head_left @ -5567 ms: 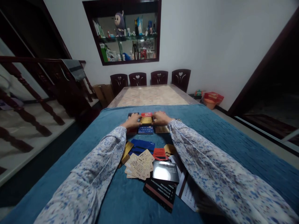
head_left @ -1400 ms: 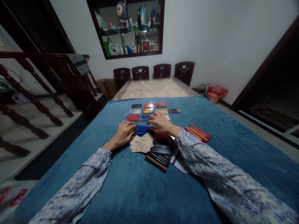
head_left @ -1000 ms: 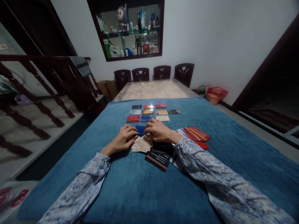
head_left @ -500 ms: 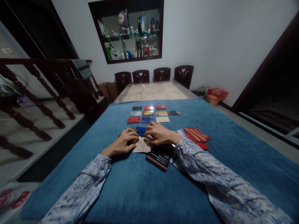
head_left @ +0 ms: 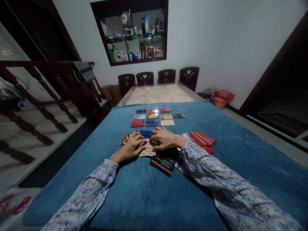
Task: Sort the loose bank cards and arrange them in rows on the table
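My left hand (head_left: 131, 146) rests at the left edge of a small pile of pale printed cards (head_left: 147, 153), thumb and bent fingers against it. From the other side my right hand (head_left: 163, 139) reaches over the same cards with curled fingers closed on them; its fingertips are partly hidden. Gold and black cards (head_left: 124, 140) lie fanned out beyond my left hand, and blue cards (head_left: 145, 133) show behind the two hands. Closer to me lies a black card (head_left: 163, 165) with a brownish stripe, tilted on the cloth. Red cards (head_left: 203, 138) are spread beside my right forearm.
Rows of cards in several colours, among them a blue card (head_left: 152, 123) and a cream card (head_left: 167, 123), lie farther along the blue cloth (head_left: 134, 192). Beyond it the bare stone tabletop (head_left: 158, 93) shows. Several dark chairs (head_left: 166, 76) stand at the far end.
My left hand has shifted slightly right, further over the pale cards, uncovering more of the gold and black cards. My right hand stays nearly in place, with small finger movement.
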The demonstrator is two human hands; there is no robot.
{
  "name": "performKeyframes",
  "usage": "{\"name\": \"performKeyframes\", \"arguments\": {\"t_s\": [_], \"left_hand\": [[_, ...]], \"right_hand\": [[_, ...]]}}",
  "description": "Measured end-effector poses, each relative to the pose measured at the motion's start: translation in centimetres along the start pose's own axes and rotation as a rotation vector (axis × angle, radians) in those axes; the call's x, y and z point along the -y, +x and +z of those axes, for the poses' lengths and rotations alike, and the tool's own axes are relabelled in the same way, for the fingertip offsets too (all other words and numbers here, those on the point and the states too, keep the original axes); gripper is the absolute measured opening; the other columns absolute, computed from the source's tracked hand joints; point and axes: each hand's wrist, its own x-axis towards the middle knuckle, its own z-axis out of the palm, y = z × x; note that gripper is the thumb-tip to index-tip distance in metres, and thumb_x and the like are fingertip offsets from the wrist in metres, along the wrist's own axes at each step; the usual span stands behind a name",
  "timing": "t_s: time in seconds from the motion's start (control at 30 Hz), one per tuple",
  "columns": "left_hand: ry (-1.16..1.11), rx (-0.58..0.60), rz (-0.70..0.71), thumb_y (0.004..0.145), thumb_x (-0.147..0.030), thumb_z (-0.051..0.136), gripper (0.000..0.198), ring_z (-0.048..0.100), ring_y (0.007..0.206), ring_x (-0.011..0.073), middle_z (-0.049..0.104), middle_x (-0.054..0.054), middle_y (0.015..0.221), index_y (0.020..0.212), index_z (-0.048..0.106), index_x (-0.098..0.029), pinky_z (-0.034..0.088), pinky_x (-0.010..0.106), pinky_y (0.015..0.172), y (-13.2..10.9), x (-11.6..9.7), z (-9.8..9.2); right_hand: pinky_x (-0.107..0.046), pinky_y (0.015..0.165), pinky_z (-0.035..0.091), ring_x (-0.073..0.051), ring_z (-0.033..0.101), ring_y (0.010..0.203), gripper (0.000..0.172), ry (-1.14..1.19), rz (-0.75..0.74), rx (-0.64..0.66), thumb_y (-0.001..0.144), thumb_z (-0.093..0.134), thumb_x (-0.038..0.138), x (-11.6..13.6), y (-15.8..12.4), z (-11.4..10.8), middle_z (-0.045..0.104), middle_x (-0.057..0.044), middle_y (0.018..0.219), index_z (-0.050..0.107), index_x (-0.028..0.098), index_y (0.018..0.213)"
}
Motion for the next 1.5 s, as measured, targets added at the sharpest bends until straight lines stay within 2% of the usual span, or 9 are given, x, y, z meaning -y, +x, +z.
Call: {"name": "performKeyframes", "arguments": {"t_s": [0.3,0.57,0.7,0.97,1.27,1.5], "left_hand": [[0.004,0.041,0.003,0.098,-0.036,0.060,0.029,0.049,0.124,0.0307,0.071,0.009,0.118,0.120,0.075,-0.027,0.037,0.052,0.110,-0.3,0.1,-0.3],[-0.014,0.014,0.034,0.099,-0.035,0.059,0.024,0.051,0.125,0.0299,0.074,0.008,0.107,0.111,0.077,-0.024,0.038,0.051,0.111,-0.3,0.1,-0.5],[0.009,-0.001,0.073,0.100,-0.033,0.059,0.022,0.052,0.124,0.0290,0.074,0.008,0.104,0.110,0.077,-0.024,0.041,0.049,0.109,-0.4,0.1,-0.5],[0.070,-0.175,0.191,0.100,-0.028,0.060,0.019,0.060,0.112,0.0260,0.075,0.007,0.094,0.106,0.077,-0.022,0.046,0.045,0.100,-0.3,0.8,0.3],[0.076,-0.343,0.258,0.098,-0.022,0.061,0.018,0.064,0.101,0.0225,0.074,0.007,0.088,0.111,0.074,-0.020,0.053,0.040,0.090,0.1,1.7,0.8],[0.103,-0.425,0.190,0.101,-0.016,0.052,0.025,0.063,0.097,0.0224,0.075,0.009,0.096,0.118,0.070,-0.019,0.055,0.041,0.088,0.5,2.4,1.5]], "right_hand": [[-0.036,0.079,0.036,-0.028,0.049,0.105,0.033,0.002,0.009,0.022,0.089,0.071,0.049,-0.8,-0.1,-0.1,0.069,-0.011,0.111,0.077,0.021,0.106],[-0.036,0.085,0.038,-0.025,0.050,0.101,0.033,0.027,-0.032,0.005,0.083,0.077,0.047,-1.6,0.0,0.3,0.069,-0.009,0.108,0.078,0.021,0.104],[-0.035,0.086,0.038,-0.023,0.051,0.096,0.029,0.036,-0.076,-0.023,0.084,0.076,0.042,-2.1,0.0,0.4,0.070,-0.009,0.103,0.079,0.019,0.100],[-0.033,0.085,0.041,-0.020,0.058,0.086,0.019,0.037,-0.145,-0.106,0.087,0.069,0.028,-2.6,-0.1,0.1,0.074,-0.008,0.089,0.081,0.018,0.097],[-0.031,0.081,0.044,-0.019,0.062,0.084,0.020,0.043,-0.158,-0.197,0.089,0.061,0.019,-3.0,-0.2,-0.3,0.078,-0.008,0.088,0.081,0.018,0.093],[-0.029,0.076,0.042,-0.020,0.064,0.085,0.022,-0.034,-0.048,-0.257,0.090,0.057,0.013,-3.0,-0.1,-0.2,0.077,-0.009,0.088,0.079,0.018,0.091]]}}
